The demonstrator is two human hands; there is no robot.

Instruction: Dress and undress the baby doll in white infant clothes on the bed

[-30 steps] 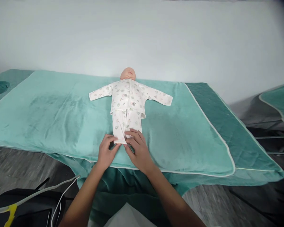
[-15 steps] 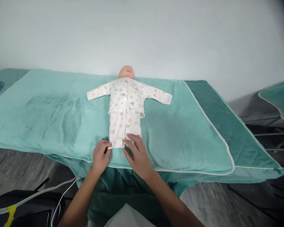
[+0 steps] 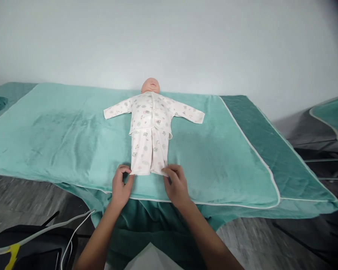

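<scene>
A baby doll point(image 3: 150, 86) lies on its back on the green cloth, head toward the wall. It wears a white printed long-sleeved top point(image 3: 151, 112) with both sleeves spread out, and matching baby trousers point(image 3: 142, 150). The trouser legs lie flat, side by side, hems toward me. My left hand point(image 3: 122, 187) pinches the outer corner of the left hem between thumb and fingers. At the outer corner of the right hem, my right hand point(image 3: 177, 186) pinches the fabric too. The doll's hands and feet are hidden in the clothes.
The green velvety cloth point(image 3: 222, 161) with white piping covers the table and hangs over the front edge. A white wall point(image 3: 169, 41) stands behind. At lower left are a black chair point(image 3: 36, 247) and a pale cable point(image 3: 53, 225) with yellow tape.
My right hand has moved right, from the middle of the trouser hems to the right outer corner. The right leg now lies straighter and flatter. My left hand stays at the left hem.
</scene>
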